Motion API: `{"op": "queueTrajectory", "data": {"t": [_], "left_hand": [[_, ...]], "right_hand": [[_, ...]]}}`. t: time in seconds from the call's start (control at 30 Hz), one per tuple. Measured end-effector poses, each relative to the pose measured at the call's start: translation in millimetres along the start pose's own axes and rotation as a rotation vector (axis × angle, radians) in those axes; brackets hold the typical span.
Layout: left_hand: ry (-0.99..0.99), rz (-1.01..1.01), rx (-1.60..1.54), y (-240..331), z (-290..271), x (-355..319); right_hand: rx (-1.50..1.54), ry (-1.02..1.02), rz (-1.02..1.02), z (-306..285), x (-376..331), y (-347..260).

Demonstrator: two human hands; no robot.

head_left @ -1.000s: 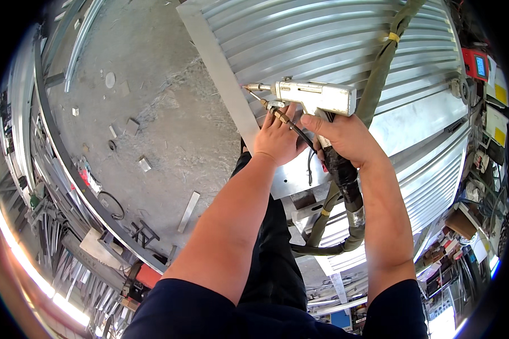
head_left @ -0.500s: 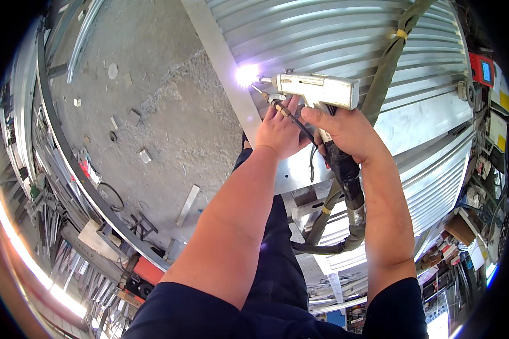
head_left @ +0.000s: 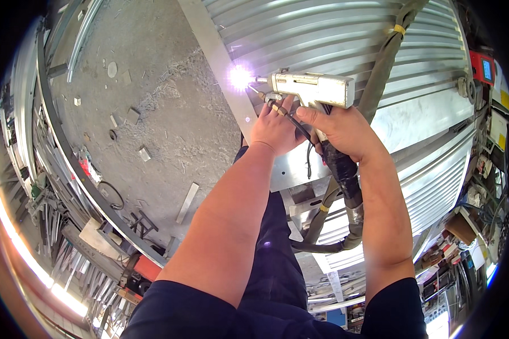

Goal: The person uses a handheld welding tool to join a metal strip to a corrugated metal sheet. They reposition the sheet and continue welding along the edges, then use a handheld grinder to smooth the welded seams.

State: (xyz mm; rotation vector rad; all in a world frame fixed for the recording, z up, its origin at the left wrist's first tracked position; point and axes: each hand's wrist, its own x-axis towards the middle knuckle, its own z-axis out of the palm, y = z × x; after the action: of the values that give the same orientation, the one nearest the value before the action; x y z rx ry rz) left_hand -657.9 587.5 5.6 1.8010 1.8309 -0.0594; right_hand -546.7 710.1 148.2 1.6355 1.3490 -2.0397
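Note:
My right hand is wrapped round the grip of a white welding gun, whose nozzle points left. A thin black wire-feed tube with brass fittings runs under the nozzle. At the tip a bright violet-white glare hides the exact contact spot on the edge of a slatted silver metal panel. My left hand lies on the panel's smooth border just below the nozzle, fingers stretched forward and partly covered by the tube and fittings. Black wrapping covers the lower grip and the cable.
A thick olive-sheathed hose tied with yellow bands crosses the panel. Left of it, scraps and a metal strip lie on the concrete floor. Metal profiles are piled at far left. A red box with a screen stands at right.
The gun, both hands and the glare have shifted slightly left in the picture. The panel and hose have also moved a little left in view. Both hands keep their hold and pose.

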Motion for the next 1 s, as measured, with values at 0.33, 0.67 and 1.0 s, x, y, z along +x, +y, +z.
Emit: {"op": "queueTrajectory", "data": {"t": [0.33,0.67,1.0], "left_hand": [[-0.123,-0.035,-0.039,4.2,-12.6,0.6],[-0.010,0.044,0.008,-3.9,7.2,3.3],[0.088,0.047,0.022,-5.7,19.5,3.2]], "right_hand": [[0.062,0.003,-0.007,-7.9,-6.3,19.2],[0.133,0.014,-0.021,-7.2,-16.9,26.5],[0.120,-0.001,0.010,0.8,-13.1,33.7]]}}
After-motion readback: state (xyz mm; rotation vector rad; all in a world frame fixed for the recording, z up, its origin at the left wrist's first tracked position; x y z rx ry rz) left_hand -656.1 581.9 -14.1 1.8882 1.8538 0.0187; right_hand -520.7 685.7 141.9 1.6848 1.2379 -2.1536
